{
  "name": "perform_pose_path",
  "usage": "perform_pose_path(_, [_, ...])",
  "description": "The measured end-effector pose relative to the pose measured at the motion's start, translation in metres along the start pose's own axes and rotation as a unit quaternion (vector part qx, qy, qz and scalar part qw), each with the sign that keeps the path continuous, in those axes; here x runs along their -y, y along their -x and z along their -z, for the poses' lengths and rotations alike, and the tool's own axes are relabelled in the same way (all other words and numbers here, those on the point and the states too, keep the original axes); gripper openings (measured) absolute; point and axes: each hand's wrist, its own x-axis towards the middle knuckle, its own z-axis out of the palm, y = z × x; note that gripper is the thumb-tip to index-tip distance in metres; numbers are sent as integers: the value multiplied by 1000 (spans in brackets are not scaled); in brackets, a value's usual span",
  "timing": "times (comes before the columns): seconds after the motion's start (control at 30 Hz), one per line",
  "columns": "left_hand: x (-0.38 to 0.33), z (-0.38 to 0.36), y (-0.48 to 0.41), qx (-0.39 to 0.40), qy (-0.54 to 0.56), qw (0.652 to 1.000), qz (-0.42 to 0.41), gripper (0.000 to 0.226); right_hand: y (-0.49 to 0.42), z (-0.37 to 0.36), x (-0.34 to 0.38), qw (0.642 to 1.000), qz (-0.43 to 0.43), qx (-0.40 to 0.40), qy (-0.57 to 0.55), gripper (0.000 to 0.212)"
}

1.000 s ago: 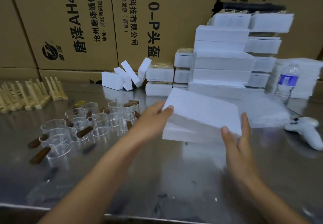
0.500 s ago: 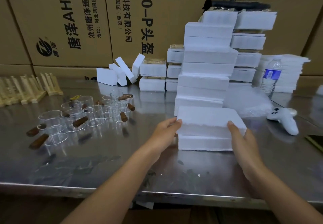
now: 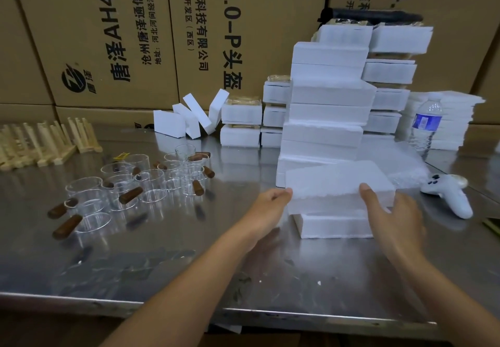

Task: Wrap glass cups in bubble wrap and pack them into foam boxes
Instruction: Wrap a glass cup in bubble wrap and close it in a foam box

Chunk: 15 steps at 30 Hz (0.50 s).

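Squarely mid-table, grips a top foam piece (image 3: 338,181) at both ends: left hand (image 3: 266,206) curled round the left edge, right hand (image 3: 392,217) clasping the near right corner, thumb over the ragged front rim. Holds it askew above a bottom foam piece (image 3: 332,226), overhanging at the left; touching or just lifted, impossible to tell.

Close behind, a tall stack of foam boxes (image 3: 327,95), white, grainy, rough-cut along the edges. Open room on the brushed steel table (image 3: 189,252) toward its near edge and between the left hand and the glass cups (image 3: 135,184). Cups well apart at far left: clear, short, cylindrical, with brown stub handles, crowded together.

Beside the stack at right, a translucent heap of bubble wrap (image 3: 400,162). Near the right hand, a smooth white controller (image 3: 449,192); farther back, a plastic water bottle (image 3: 426,125) with a blue label, print too small to read. At the left edge, pale wooden pieces (image 3: 40,141) in rows; by the back wall, loose foam blocks (image 3: 194,116) leaning on each other.

On the brown cardboard cartons (image 3: 135,35) behind, black print: "唐泽AH4" and "-P头盔".
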Motion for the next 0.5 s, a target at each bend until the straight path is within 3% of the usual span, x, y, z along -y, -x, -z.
perform_pose_path(0.1, [2, 4, -2, 4, -20, 1000, -19, 30, 3, 1, 19, 999, 28, -14, -4, 70])
perform_pose_path(0.27, [14, 22, 1, -3, 0, 1000, -27, 31, 10, -11, 49, 981, 83, 38, -169, 70])
perform_pose_path(0.4, [27, 39, 2, -121, 71, 987, -75, 17, 27, -29, 74, 959, 187, 88, -194, 81])
perform_pose_path(0.5, [35, 59, 5, -219, 79, 962, -141, 16, 45, -46, 93, 941, 301, 116, -99, 76])
